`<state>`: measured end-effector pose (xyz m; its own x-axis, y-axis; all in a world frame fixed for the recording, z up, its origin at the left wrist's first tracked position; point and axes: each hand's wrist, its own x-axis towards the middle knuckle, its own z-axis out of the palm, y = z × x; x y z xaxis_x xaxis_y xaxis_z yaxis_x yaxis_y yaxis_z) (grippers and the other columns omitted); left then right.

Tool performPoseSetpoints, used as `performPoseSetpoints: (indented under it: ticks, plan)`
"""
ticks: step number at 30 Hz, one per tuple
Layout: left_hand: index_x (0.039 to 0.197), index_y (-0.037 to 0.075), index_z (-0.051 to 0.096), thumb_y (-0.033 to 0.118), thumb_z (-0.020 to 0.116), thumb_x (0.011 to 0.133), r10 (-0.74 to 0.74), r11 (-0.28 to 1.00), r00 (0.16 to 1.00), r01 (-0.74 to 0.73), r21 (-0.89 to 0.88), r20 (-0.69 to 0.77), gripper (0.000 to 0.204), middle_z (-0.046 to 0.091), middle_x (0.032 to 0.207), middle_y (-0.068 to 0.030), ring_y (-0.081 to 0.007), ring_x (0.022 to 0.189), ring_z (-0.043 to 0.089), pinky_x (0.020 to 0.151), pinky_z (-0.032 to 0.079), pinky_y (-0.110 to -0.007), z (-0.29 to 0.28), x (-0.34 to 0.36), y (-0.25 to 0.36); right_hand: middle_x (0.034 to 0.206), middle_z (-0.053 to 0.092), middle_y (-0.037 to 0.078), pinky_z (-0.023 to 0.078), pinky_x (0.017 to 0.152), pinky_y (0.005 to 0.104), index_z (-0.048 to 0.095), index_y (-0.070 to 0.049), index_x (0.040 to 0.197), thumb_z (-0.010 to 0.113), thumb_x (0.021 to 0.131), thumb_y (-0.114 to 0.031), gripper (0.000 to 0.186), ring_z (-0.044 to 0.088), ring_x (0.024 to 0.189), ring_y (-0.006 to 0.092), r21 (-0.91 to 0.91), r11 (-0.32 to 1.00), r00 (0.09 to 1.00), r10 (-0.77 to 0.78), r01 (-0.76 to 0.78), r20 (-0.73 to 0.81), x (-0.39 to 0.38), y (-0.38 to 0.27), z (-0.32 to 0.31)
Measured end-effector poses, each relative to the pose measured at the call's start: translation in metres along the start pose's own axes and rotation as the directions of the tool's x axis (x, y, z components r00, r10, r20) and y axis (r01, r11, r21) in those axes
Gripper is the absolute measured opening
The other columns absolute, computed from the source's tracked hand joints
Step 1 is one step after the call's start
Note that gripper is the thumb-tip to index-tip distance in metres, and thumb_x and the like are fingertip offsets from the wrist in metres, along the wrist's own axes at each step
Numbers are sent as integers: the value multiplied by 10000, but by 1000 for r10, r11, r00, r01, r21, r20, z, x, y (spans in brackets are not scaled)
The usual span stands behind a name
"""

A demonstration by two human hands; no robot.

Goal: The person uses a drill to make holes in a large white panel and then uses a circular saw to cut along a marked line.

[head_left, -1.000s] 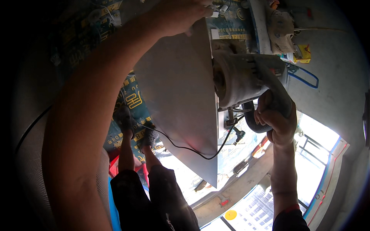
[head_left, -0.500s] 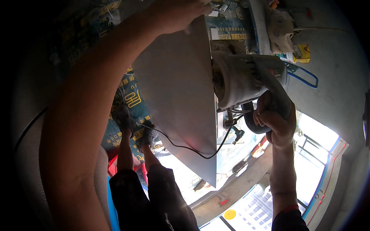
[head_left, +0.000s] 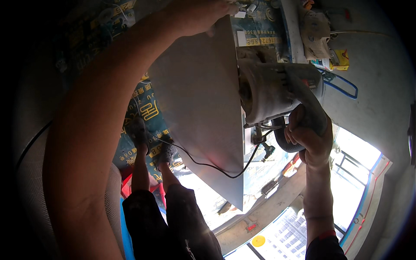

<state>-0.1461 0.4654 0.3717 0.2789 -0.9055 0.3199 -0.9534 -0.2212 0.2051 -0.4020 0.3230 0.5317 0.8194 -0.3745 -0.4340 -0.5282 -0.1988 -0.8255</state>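
My right hand (head_left: 310, 136) is wrapped round the curved handle of a dusty grey power tool (head_left: 271, 93), which has a cylindrical motor housing and is shaped like a mitre saw. No blade shows. Against the tool's left side lies a large grey panel (head_left: 203, 99), narrowing to a point toward me. My left arm reaches across to the far end, where my left hand (head_left: 203, 15) grips the panel's far edge, with the thumb on its face; the frame edge cuts off part of the fingers. A black cable (head_left: 208, 165) loops over the panel.
A clamp with a black knob (head_left: 268, 151) sits below the motor. At right are a blue-handled tool (head_left: 344, 86), a yellow box (head_left: 341, 60) and a dusty bag-like thing (head_left: 315, 34). Green printed sheeting (head_left: 151, 97) covers the floor under my feet. A red plastic stool (head_left: 127, 185) stands beside my legs.
The motor housing has dipped very slightly toward me. My right hand keeps its hold on the handle, and my left hand stays on the panel's far edge.
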Motion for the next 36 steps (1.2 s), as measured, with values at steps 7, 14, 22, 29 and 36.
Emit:
performPoseSetpoints:
  ticks: [7, 14, 22, 29, 36]
  plan:
    - [1154, 105, 671, 267, 843, 651, 23, 1000, 997, -23, 1, -67, 555, 606, 1157, -66, -259, 1230, 495, 1158, 270, -532, 4, 2, -3, 662, 551, 53, 395, 511, 234, 578, 41, 847, 566, 663, -5, 190, 488, 545, 82, -6, 1000, 1000, 4, -4, 5, -3, -5, 0]
    - [1092, 89, 670, 235, 847, 639, -20, 1000, 999, 20, -6, 42, 507, 608, 1165, -77, -265, 1234, 497, 1156, 278, -535, -1, -2, -1, 664, 553, 56, 389, 509, 239, 572, 36, 837, 560, 661, -1, 181, 477, 538, 83, -5, 1000, 1000, 24, -24, 12, -5, 0, 2]
    - [1015, 90, 667, 217, 849, 621, 2, 999, 999, -4, -42, -44, 453, 599, 1082, -65, -258, 1194, 510, 1150, 286, -539, 3, -2, -2, 659, 549, 55, 386, 508, 236, 569, 32, 825, 556, 653, 2, 174, 474, 537, 83, 1, 999, 999, 36, -36, 5, -8, 1, 2]
    - [977, 93, 661, 217, 839, 628, 8, 999, 998, -10, -33, -66, 411, 588, 1038, -63, -257, 1173, 516, 1136, 301, -538, 10, 0, -4, 665, 552, 52, 388, 503, 229, 570, 36, 839, 553, 659, 3, 184, 482, 540, 78, 7, 1000, 999, 29, -29, 17, -11, 4, 1]
    - [963, 101, 660, 227, 839, 626, 23, 1000, 995, -25, -19, -95, 402, 589, 1029, -57, -252, 1166, 519, 1115, 318, -522, 6, -1, -6, 666, 549, 48, 380, 498, 224, 568, 40, 846, 553, 663, 3, 188, 473, 542, 73, -16, 999, 1000, 29, -28, 13, -16, 0, 2]
